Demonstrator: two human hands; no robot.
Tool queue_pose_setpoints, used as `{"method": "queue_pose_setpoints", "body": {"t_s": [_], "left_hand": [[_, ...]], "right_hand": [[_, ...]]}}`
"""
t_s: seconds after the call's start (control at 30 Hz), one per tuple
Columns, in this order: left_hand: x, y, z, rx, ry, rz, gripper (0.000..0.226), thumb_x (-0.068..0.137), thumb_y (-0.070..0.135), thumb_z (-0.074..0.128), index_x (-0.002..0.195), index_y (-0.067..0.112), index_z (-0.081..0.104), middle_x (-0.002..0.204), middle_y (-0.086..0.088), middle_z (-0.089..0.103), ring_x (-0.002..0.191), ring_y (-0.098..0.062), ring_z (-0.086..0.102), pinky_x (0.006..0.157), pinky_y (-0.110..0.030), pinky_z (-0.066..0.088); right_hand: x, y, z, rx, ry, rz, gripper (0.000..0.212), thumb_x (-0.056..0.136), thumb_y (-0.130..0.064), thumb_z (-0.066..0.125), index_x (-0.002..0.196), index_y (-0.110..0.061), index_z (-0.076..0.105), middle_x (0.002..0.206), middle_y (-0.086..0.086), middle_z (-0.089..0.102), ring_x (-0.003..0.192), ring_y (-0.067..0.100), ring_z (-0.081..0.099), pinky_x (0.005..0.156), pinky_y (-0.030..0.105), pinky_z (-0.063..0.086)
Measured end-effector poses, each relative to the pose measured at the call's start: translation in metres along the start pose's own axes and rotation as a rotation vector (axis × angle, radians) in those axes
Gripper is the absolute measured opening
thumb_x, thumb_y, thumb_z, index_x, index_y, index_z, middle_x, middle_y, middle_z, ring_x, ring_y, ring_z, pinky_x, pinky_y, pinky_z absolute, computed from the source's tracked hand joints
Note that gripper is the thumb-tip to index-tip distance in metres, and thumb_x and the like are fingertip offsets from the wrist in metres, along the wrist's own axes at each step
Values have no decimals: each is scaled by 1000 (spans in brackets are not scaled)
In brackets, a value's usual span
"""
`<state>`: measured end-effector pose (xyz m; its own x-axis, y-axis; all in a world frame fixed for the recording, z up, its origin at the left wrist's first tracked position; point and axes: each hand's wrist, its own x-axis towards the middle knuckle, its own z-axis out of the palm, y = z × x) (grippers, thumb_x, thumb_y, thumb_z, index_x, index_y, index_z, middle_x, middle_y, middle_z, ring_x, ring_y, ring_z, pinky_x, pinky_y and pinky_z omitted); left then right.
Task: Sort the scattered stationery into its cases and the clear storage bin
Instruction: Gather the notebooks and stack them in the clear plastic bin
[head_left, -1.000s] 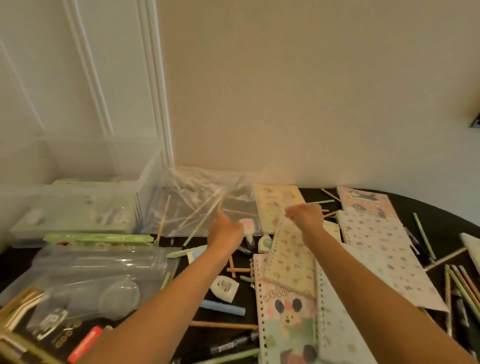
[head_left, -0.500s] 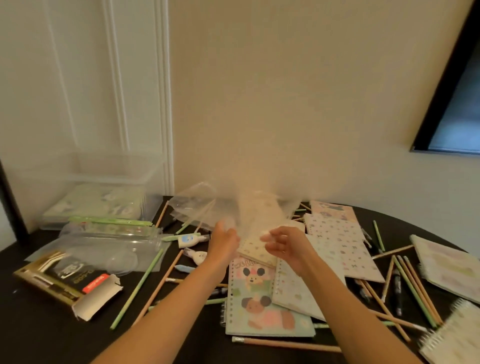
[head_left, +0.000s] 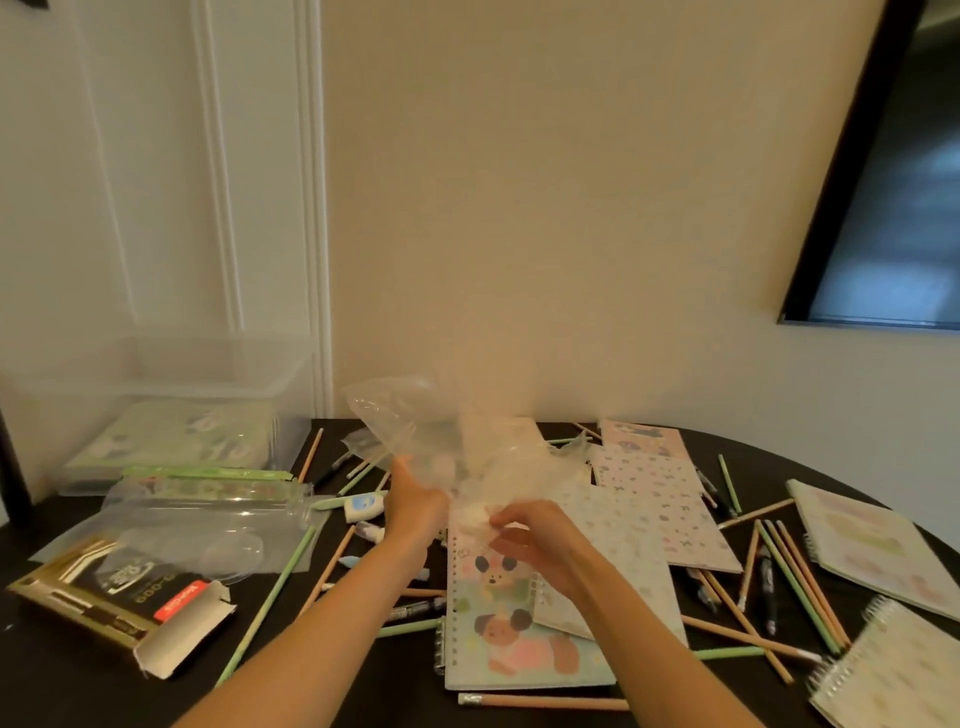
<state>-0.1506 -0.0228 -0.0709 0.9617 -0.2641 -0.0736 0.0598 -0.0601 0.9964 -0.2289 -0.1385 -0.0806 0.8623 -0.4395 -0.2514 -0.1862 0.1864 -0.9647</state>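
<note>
- A clear bin (head_left: 171, 384) stands at the far left of the dark table (head_left: 67, 691), against the wall, with pale green packs lying flat inside it.
- Just in front of the bin lies a green-edged strip (head_left: 208, 473), and nearer still a clear case (head_left: 208, 525) rests on its side.
- At the near left corner an opened box (head_left: 114, 608) lies flat, its end flap (head_left: 182, 639) raised.
- Green and tan pencils (head_left: 270, 603) lie scattered between the box and the arms; a white-and-blue correction tape (head_left: 361, 505) sits just left of the left wrist.
- The left hand (head_left: 415, 504) is raised over the middle of the table, its fingers closed round the lower edge of a crumpled clear bag (head_left: 415, 421).
- The bag billows up above both hands, blurred; what it contains cannot be made out.
- The right hand (head_left: 535, 545) pinches the bag's lower right part between thumb and curled fingers.
- Beneath the hands a bear notebook (head_left: 519, 649) lies face up, overlapped by other patterned notebooks (head_left: 654, 499) that fan out toward the wall.
- A single pencil (head_left: 545, 701) lies along the near edge, below the bear notebook.
- More pencils and dark pens (head_left: 769, 577) cross one another right of the notebooks.
- Two spiral pads (head_left: 872, 545) lie at the far right, one nearer the camera than the other.
- A dark framed panel (head_left: 883, 208) hangs tilted on the wall at upper right.
</note>
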Motion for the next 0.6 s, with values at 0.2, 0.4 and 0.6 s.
{"method": "queue_pose_setpoints", "body": {"t_s": [0.2, 0.4, 0.6], "left_hand": [[30, 13, -15, 69, 56, 143, 54, 86, -6, 46, 134, 16, 35, 111, -11, 54, 85, -20, 53, 64, -26, 43], [58, 25, -46, 486, 148, 86, 13, 90, 9, 57, 102, 5, 55, 102, -7, 56, 107, -30, 52, 74, -30, 36], [68, 20, -65, 666, 234, 98, 22, 94, 3, 42, 111, -4, 54, 113, -22, 57, 105, -37, 54, 73, -34, 37]], "right_hand": [[18, -7, 32, -99, -17, -34, 18, 87, -9, 60, 102, -3, 64, 101, 10, 66, 91, 19, 64, 74, 26, 54], [29, -9, 44, 170, 162, -33, 53, 87, -22, 63, 133, -9, 40, 131, 8, 45, 122, 25, 46, 92, 35, 47], [38, -16, 19, 217, 401, 13, 42, 89, -13, 60, 127, -12, 42, 133, 14, 43, 115, 28, 49, 90, 37, 50]]}}
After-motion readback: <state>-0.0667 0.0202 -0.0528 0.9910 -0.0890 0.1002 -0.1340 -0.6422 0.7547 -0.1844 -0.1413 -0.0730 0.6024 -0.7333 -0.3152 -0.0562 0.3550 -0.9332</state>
